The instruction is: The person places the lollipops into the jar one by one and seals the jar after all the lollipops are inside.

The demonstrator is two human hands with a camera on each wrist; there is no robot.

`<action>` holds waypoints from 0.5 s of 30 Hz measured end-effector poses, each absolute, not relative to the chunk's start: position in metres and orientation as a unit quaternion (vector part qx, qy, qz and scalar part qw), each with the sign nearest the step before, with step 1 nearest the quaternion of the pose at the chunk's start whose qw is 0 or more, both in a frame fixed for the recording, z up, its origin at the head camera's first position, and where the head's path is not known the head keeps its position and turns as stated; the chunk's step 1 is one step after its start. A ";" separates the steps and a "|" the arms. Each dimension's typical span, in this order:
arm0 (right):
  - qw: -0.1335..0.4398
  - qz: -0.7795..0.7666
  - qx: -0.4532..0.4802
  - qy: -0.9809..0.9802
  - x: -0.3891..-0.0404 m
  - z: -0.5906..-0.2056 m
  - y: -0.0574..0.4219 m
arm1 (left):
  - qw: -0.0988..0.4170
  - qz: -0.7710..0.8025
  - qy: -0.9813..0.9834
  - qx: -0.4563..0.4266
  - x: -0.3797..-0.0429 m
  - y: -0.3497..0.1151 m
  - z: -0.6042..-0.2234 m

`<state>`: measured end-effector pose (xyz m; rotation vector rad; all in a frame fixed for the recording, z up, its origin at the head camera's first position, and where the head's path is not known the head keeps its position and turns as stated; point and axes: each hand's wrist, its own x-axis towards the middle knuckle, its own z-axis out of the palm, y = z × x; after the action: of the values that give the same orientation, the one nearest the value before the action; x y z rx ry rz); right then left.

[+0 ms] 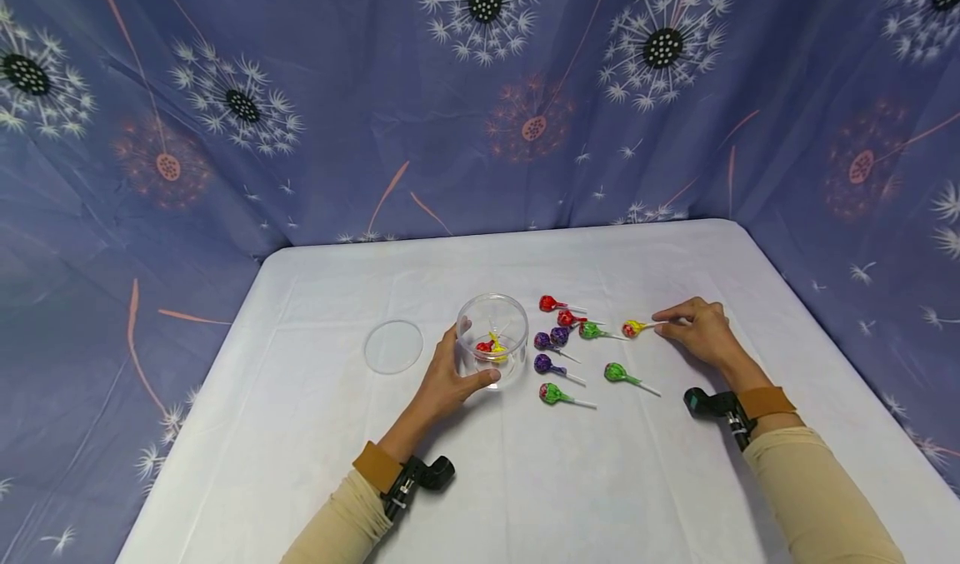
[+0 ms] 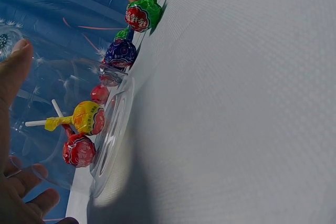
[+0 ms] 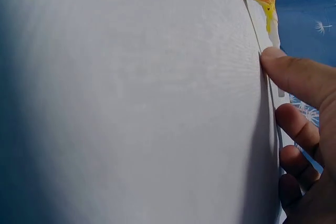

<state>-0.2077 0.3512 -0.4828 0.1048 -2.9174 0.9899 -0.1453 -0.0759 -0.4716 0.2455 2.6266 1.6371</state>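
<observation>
- Right hand, one: thumb and forefinger pinching the stick of a yellow lollipop near its free end; other fingers loosely bent.
- Yellow lollipop, one: head pointing away from the hand, toward the other lollipops; whether it touches the surface, I cannot tell.
- Left hand, one: thumb and fingers set apart, curved round a clear jar from the person's left and near side.
- Clear jar, one: round, uncovered, at the middle of the surface. Contents: a red lollipop and a second yellow lollipop, low inside, just beside each other.
- Loose lollipops, between the jar and the right hand: two red lollipops, three purple lollipops, three green lollipops. Some bunched together, the nearest green one lying apart.
- Clear round lid, one: on the surface, left of the jar, apart from it.
- Wrist cameras, black, two: one per wrist, on brown straps.
- Surface: white cloth covering. Behind: blue curtain, dandelion print.
- Step in hand, by my reading: taking up the yellow lollipop by its stick.
- Next move, as I judge it: calls for a firm pinch and a lift clear of the neighbouring sticks, the jar held steady meanwhile.
</observation>
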 end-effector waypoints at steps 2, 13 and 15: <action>0.037 0.319 0.037 -0.946 -0.207 -0.483 0.351 | 0.017 0.527 0.846 0.081 -0.145 -0.076 -0.471; 0.091 0.356 0.043 -0.929 -0.206 -0.483 0.353 | 0.013 0.527 0.845 0.092 -0.144 -0.076 -0.470; 0.091 0.368 0.033 -0.925 -0.205 -0.480 0.351 | 0.014 0.528 0.844 0.090 -0.144 -0.076 -0.470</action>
<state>-0.2053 0.3511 -0.4803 0.0980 -2.7474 1.0946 -0.1435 -0.0756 -0.4700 0.2790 2.6293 1.6437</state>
